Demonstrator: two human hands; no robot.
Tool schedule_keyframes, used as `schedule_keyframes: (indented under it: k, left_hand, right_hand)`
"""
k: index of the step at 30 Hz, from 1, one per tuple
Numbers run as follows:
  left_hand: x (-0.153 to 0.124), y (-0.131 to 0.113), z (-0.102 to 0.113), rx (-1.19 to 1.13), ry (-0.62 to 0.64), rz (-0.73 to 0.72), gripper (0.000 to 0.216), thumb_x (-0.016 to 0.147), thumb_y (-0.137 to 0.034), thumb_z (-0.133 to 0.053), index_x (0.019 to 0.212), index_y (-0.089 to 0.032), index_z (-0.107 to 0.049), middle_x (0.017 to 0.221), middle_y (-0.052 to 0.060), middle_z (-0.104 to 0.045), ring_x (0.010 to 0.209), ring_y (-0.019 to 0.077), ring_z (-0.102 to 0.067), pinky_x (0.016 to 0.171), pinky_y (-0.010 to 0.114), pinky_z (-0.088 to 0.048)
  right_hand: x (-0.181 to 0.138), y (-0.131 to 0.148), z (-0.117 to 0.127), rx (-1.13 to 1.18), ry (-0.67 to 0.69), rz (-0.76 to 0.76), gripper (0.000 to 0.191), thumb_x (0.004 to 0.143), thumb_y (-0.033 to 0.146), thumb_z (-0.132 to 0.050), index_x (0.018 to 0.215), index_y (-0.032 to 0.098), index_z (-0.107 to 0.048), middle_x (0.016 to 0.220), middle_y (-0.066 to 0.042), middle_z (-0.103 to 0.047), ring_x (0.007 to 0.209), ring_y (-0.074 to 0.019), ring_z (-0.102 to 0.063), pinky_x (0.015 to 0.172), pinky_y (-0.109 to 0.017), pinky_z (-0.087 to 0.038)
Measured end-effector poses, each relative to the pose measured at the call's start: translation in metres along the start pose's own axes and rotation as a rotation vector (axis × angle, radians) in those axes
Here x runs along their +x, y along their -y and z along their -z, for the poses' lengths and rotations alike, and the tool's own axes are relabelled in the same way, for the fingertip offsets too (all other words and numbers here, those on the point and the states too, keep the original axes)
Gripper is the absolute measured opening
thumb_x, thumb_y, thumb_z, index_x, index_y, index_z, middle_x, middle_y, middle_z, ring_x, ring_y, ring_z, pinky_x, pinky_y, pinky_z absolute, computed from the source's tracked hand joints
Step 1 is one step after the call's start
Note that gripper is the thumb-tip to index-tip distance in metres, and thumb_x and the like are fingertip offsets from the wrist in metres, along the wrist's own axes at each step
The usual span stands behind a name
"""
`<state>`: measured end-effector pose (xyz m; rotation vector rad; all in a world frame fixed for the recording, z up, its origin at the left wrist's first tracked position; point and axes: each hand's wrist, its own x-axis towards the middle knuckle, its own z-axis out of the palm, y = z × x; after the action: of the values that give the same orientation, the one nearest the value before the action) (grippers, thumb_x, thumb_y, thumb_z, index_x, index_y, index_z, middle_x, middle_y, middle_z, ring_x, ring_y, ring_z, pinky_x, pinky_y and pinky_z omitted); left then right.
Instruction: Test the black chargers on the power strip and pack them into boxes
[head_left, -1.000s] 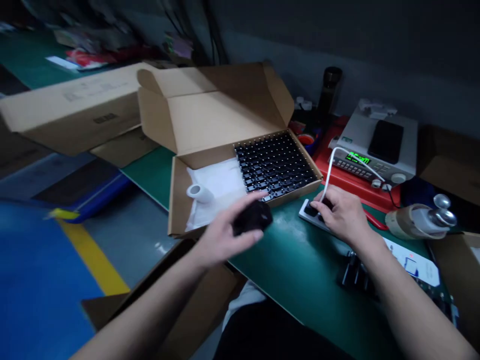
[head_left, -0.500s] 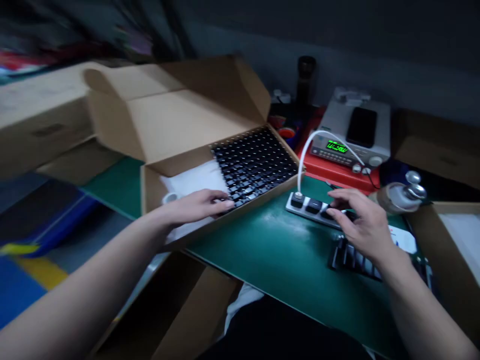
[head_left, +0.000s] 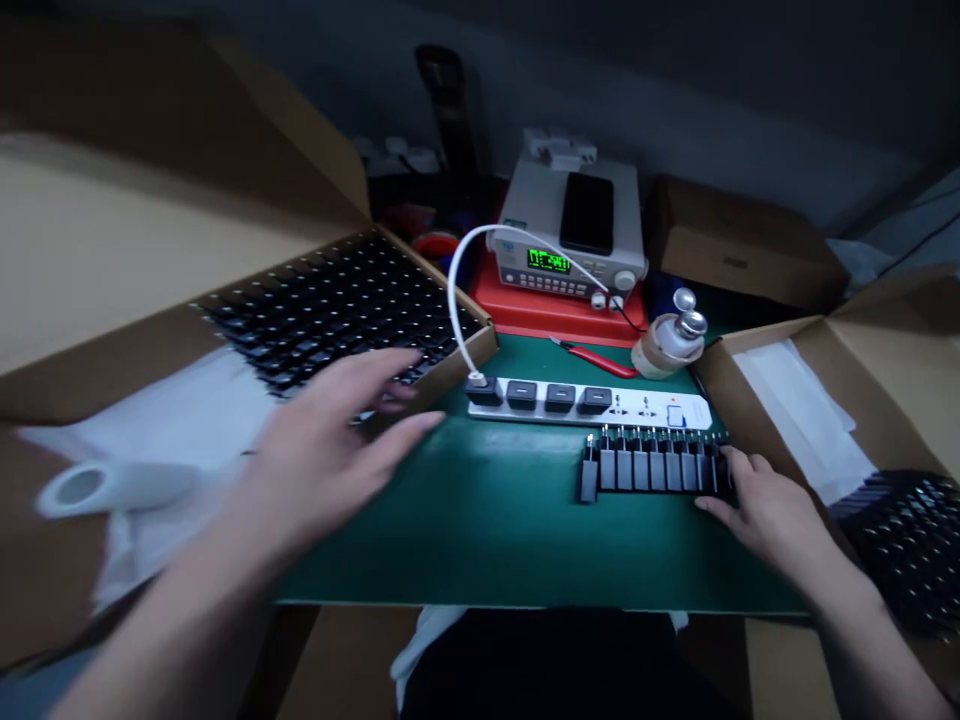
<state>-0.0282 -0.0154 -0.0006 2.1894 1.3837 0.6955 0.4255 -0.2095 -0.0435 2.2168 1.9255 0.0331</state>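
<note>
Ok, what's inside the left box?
Rows of black adapters, white sheeting and a white tube. The left hand partly blocks the view; anything under the sheeting is covered.

I've got my left hand [head_left: 330,435] loosely open out there, thumb [head_left: 401,445] off the fingers [head_left: 375,375], right hand [head_left: 769,505] half-curled, forearms [head_left: 180,605] angled inward.

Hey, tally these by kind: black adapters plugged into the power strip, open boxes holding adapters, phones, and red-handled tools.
Black adapters in the power strip: 4
Open boxes holding adapters: 2
Phone: 1
Red-handled tool: 1
Total: 8
</note>
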Motion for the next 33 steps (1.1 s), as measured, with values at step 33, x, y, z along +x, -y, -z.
schedule_keyframes:
  k: [33]
  left_hand:
    - [0.050,-0.027,-0.052,-0.324,0.041,-0.164,0.008,0.089,-0.024,-0.066,0.095,-0.021,-0.071,0.102,0.003,-0.075,0.097,0.0192,-0.070,0.092,0.035,-0.054]
  right_hand:
    - [0.126,0.082,0.089,0.151,-0.094,0.648,0.021,0.086,0.012,-0.065,0.104,0.017,-0.074,0.110,-0.014,-0.066,0.100,-0.0286,-0.065,0.083,-0.044,-0.057]
